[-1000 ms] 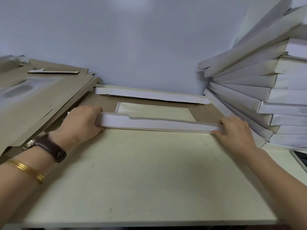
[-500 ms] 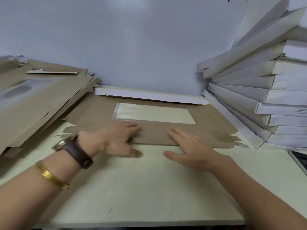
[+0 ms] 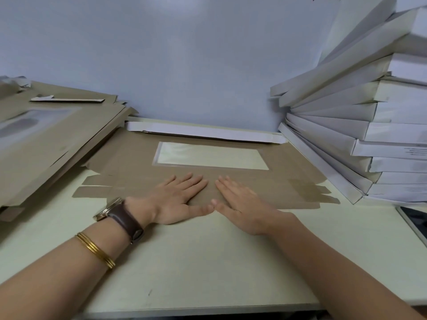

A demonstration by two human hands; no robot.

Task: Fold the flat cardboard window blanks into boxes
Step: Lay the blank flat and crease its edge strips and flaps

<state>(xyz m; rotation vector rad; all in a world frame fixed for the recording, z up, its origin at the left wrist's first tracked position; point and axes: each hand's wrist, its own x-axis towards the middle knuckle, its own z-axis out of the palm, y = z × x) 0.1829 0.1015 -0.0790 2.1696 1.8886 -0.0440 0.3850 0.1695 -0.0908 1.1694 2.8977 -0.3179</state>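
Blank: brown window blank (image 3: 129,167) lies flat on the bench (image 3: 208,269).
Hands: left hand (image 3: 178,197) and right hand (image 3: 238,199) flat, fingers straight, pressing its near flap (thumbs touching).
Tip: sweep outward along the crease, evenly.

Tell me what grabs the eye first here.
The left hand and right hand press flat, side by side, on the near edge of a brown window blank in the middle. A leaning stack of white folded boxes towers at right; a pile of flat blanks lies at left.

Brown-strapped wristwatch (image 3: 120,214), gold bangles (image 3: 96,250), bare forearms
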